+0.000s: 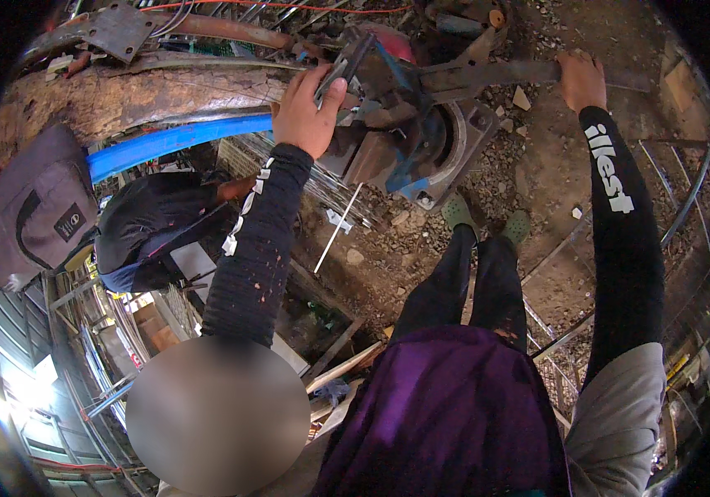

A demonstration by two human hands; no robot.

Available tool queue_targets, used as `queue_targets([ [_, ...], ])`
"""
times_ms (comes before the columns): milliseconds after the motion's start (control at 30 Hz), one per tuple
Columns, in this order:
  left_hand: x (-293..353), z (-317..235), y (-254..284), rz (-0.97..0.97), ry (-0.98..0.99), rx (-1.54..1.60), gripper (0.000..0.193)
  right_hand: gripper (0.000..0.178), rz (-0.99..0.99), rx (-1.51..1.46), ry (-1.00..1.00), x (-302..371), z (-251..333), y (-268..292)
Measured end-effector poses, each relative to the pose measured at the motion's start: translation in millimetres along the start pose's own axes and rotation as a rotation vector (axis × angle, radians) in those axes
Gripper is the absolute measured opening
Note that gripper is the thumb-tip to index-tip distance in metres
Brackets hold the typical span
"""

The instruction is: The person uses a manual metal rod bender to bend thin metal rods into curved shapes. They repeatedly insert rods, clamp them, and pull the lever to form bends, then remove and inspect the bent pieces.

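My left hand (305, 116) is closed round a dark handle (353, 60) at the upper middle, beside a bench machine that looks like a cut-off saw. The machine's worn grey metal base (464, 153) carries blue-painted parts (409, 170) and a curved slot. A long, flat, rusty metal bar (496, 77) runs from the machine out to the right. Its right part is gripped by my right hand (580, 81), fingers folded over it. My left forearm hides part of the area left of the machine.
A thick wooden beam (156, 95) and a blue bar (185, 142) lie at the left, near a grey bag (36, 211) and a black bag (156, 219). A metal plate (125, 35) rests beyond. Metal frames (674, 195) stand right. Stones (521, 98) dot the dirt floor.
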State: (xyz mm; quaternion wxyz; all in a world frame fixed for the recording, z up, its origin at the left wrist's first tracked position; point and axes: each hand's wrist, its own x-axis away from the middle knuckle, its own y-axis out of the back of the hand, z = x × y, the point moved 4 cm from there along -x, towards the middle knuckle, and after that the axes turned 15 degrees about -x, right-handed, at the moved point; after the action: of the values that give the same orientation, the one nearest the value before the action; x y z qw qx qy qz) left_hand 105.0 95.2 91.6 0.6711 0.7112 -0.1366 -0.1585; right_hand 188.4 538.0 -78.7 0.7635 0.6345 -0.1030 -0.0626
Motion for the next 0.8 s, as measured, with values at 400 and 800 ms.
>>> queue_targets([
  [400,-1,2,-1,-0.015,0.012,-0.008,0.058,0.041,-0.098,-0.036,-0.033,27,-2,-1],
  [800,-1,5,-3,-0.024,-0.002,0.014,0.057,0.038,-0.059,-0.039,-0.115,52,0,-1],
])
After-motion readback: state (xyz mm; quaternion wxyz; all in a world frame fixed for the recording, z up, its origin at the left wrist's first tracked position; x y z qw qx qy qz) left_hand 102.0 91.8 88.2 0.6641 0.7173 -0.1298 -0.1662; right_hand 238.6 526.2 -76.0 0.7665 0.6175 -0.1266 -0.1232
